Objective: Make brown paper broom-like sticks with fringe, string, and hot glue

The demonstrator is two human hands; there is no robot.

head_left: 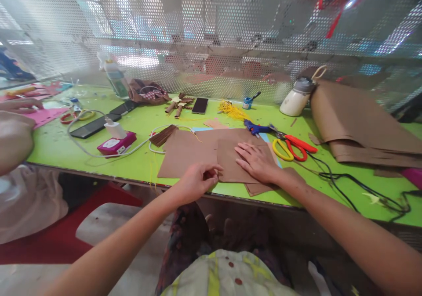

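Sheets of brown paper (187,151) lie flat at the front of the table. A smaller folded brown piece (227,157) rests over their right part. My left hand (199,181) is curled at the near left corner of this piece, with thumb and forefinger closed on its edge. Palm down, my right hand (256,162) lies on the piece with fingers stretched out, pressing it. Right of that hand are scissors (290,150) with yellow and red handles and a blue glue gun (255,128). A fringed brown paper strip (164,135) sits at the left.
A pink power socket (117,144) with a white charger and cable is on the left, near dark phones (95,125). Yellow string (232,109), a white flask (297,97) and a large brown paper stack (362,120) stand behind. Another person's hand (23,106) is far left.
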